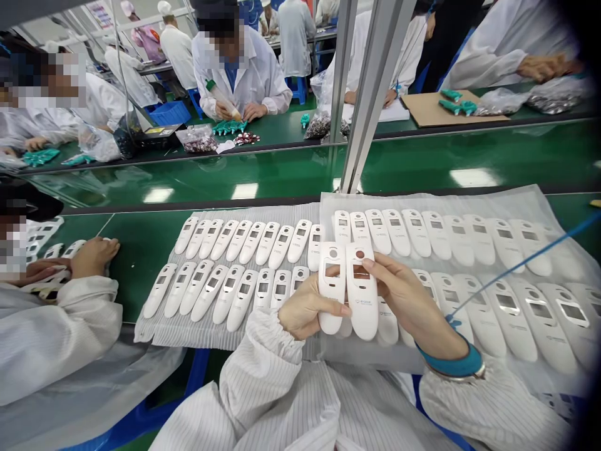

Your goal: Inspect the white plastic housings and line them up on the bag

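Note:
My left hand [305, 307] grips a white plastic shell [331, 288] with a round hole and a small window. My right hand [404, 300] holds a second white shell [361, 294] side by side with it, its index finger lying across the window. Both shells are upright just above the foam sheets. Two rows of matching shells [244, 263] lie on the left grey foam sheet [188, 332]. More shells [474, 244] lie in rows on the right sheet [526, 200]. A blue wrist strap [457, 363] sits on my right wrist, with its blue cord [530, 257] running up to the right.
A co-worker's hand [91, 257] rests on the green bench at my left by other white shells [44, 235]. A green conveyor belt [235, 178] runs across behind the sheets. A metal post [370, 88] rises in the middle. Other people work at the far bench with teal parts [229, 127].

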A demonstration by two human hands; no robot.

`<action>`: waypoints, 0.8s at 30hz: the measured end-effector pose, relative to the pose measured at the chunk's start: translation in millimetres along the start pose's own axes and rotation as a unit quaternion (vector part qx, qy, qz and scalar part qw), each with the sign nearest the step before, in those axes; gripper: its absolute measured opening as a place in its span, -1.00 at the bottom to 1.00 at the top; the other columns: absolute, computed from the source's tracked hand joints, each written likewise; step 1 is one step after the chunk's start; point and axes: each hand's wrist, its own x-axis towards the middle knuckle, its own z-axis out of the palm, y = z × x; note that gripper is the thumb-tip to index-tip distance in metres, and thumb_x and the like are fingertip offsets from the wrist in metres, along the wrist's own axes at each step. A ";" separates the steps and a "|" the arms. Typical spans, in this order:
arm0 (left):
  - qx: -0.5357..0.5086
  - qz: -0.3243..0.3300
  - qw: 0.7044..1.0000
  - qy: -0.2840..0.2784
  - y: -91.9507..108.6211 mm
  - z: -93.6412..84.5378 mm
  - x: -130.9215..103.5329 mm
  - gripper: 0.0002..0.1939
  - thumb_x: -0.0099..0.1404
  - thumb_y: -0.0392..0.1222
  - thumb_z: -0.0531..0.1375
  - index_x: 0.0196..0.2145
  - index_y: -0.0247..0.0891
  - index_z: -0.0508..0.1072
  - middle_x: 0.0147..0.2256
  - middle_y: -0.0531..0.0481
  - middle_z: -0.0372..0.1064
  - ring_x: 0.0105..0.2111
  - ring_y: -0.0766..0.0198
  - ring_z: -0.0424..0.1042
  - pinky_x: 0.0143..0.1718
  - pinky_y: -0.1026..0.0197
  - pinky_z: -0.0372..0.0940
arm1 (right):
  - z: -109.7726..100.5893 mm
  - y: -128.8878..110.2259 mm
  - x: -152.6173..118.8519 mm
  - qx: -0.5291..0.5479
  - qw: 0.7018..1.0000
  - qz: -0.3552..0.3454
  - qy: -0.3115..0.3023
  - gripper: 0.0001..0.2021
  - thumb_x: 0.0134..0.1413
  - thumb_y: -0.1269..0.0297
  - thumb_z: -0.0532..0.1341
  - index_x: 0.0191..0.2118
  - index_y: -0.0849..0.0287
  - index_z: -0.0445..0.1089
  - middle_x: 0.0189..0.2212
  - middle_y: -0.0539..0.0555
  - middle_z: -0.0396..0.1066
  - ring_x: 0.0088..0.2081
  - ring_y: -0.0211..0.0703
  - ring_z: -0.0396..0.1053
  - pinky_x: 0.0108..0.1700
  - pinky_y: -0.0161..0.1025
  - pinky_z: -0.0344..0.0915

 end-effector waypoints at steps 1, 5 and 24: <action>-0.005 0.003 1.000 -0.013 0.5 -0.7 -0.5 -0.37 -0.16 -0.54 0.32 -0.06 -0.25 0.44 -0.26 -0.05 0.49 -0.31 0.24 0.45 -0.29 0.27 0.27 | 0.4 -1.0 -1.0 0.004 1.000 0.002 -0.001 -0.68 0.08 0.08 0.28 -0.05 0.01 0.46 -0.14 0.02 0.48 -0.08 -0.09 0.40 -0.12 -0.24 0.35; -0.025 0.010 0.998 -0.051 0.7 -1.8 -1.8 -0.42 -0.07 -0.54 0.30 -0.05 -0.24 0.44 -0.23 -0.06 0.49 -0.39 0.35 0.43 -0.33 0.33 0.27 | 1.1 -3.2 -4.0 0.008 1.000 0.006 0.006 -0.68 0.08 0.07 0.29 -0.04 -0.02 0.45 -0.16 0.02 0.48 -0.13 -0.10 0.41 -0.18 -0.24 0.38; 0.035 0.050 0.997 0.047 -4.3 2.9 -1.6 -0.52 -0.04 -0.37 0.39 -0.10 -0.30 0.47 -0.20 -0.13 0.49 -0.15 0.12 0.45 -0.05 0.11 0.28 | 7.5 -1.2 -4.3 -0.003 1.000 -0.013 0.003 -0.70 0.06 0.07 0.29 -0.08 0.00 0.46 -0.12 0.01 0.47 -0.08 -0.06 0.39 -0.06 -0.16 0.34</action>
